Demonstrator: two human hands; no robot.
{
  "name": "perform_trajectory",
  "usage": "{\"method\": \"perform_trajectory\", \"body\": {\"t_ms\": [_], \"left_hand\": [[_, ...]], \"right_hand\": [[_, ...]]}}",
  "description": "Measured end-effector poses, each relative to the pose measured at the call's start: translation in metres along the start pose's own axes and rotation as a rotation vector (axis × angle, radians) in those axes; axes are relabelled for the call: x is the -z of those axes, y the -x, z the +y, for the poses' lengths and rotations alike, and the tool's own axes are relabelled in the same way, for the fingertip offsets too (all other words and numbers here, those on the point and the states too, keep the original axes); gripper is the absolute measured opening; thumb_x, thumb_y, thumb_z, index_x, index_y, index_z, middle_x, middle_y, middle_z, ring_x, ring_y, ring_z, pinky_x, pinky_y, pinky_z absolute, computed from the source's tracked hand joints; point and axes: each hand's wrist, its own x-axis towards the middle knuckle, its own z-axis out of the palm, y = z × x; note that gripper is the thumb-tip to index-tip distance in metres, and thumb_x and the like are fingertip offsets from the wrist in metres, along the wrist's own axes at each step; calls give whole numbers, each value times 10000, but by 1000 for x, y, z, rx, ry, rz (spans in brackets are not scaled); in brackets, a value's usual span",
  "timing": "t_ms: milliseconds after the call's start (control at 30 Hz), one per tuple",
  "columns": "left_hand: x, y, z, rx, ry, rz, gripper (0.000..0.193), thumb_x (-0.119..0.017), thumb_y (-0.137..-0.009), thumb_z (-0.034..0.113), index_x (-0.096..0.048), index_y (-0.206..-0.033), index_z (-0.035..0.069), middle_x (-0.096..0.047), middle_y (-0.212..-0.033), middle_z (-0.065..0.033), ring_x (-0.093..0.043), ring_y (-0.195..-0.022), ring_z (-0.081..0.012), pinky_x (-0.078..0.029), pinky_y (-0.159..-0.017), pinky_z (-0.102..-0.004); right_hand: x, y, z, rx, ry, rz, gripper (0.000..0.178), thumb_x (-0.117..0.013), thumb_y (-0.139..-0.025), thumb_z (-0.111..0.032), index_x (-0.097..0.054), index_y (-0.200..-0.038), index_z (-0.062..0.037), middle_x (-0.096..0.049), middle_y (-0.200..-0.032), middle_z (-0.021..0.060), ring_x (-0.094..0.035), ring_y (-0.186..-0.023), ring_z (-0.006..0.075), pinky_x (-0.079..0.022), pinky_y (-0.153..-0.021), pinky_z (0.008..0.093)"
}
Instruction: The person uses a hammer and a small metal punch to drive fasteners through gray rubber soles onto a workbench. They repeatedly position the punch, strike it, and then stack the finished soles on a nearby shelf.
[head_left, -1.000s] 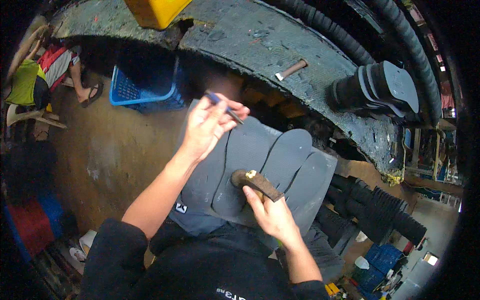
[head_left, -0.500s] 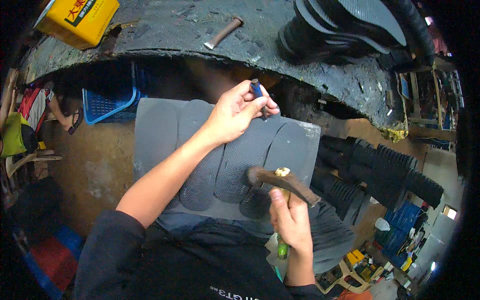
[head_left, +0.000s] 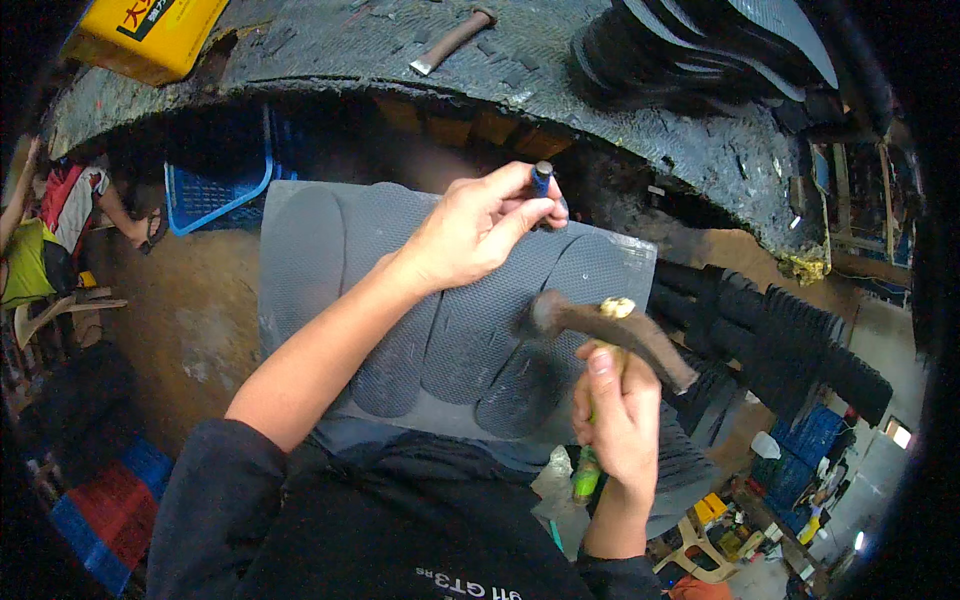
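Across my lap lies a grey textured rubber sheet [head_left: 480, 335] with several sole-shaped outlines in it. My left hand [head_left: 475, 235] is closed around a small punch [head_left: 542, 180] with a blue band, held upright near the sheet's far edge. Fingers hide most of the punch, and I cannot tell whether its tip touches the rubber. Over the near right part of the sheet, my right hand [head_left: 622, 420] grips a hammer [head_left: 625, 332] by its green-ended handle. The hammer's rusty head is raised, apart from the punch.
Ahead runs a worn dark workbench [head_left: 360, 75] bearing a chisel-like tool [head_left: 452, 42], a yellow can [head_left: 150, 45] and stacked black soles [head_left: 700, 60]. A blue basket [head_left: 215, 195] stands left below it. More black pieces [head_left: 790, 340] are lined up on the right. Another person's leg [head_left: 125, 220] shows far left.
My right hand and the hammer have moved to the right and slightly farther from me. The left hand with the punch has shifted a little to the right.
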Motion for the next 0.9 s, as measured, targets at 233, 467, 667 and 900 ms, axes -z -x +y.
{"method": "perform_trajectory", "body": {"t_ms": [233, 467, 667, 900], "left_hand": [[-7, 4, 4, -112, -273, 55, 130, -665, -1017, 39, -691, -1127, -24, -775, -1029, -112, -754, -966, -160, -605, -876, -308], [-12, 9, 2, -295, -567, -3, 166, -723, -957, 70, -718, -1112, 10, -762, -1039, -149, -755, -932, -307, -591, -825, -379], [2, 2, 14, 117, -37, 35, 125, -660, -1044, 169, -696, -1093, 59, -764, -1075, -98, -749, -1021, -231, -581, -894, -320], [-34, 2, 23, 73, 434, 62, 169, -610, -1087, 158, -626, -1188, 24, -738, -1172, -130, -726, -1088, -197, -576, -903, -305]], "right_hand": [[28, 8, -112, 630, -389, 17, 511, -427, -1125, -493, -580, -1193, -10, -501, -561, 49, -363, -318, 121, -282, -267, 281], [11, -40, -124, 288, 889, -102, 277, -619, -1058, -202, -645, -1201, 35, -717, -1056, 198, -674, -1024, 390, -508, -964, 437], [-18, -18, -41, 283, 799, -244, 280, -620, -1053, -228, -622, -1121, 44, -720, -943, 301, -699, -885, 535, -583, -774, 547], [-36, 18, 11, 241, 363, -56, 303, -677, -1032, -231, -590, -1173, 22, -686, -856, 255, -727, -766, 397, -556, -657, 470]]}}
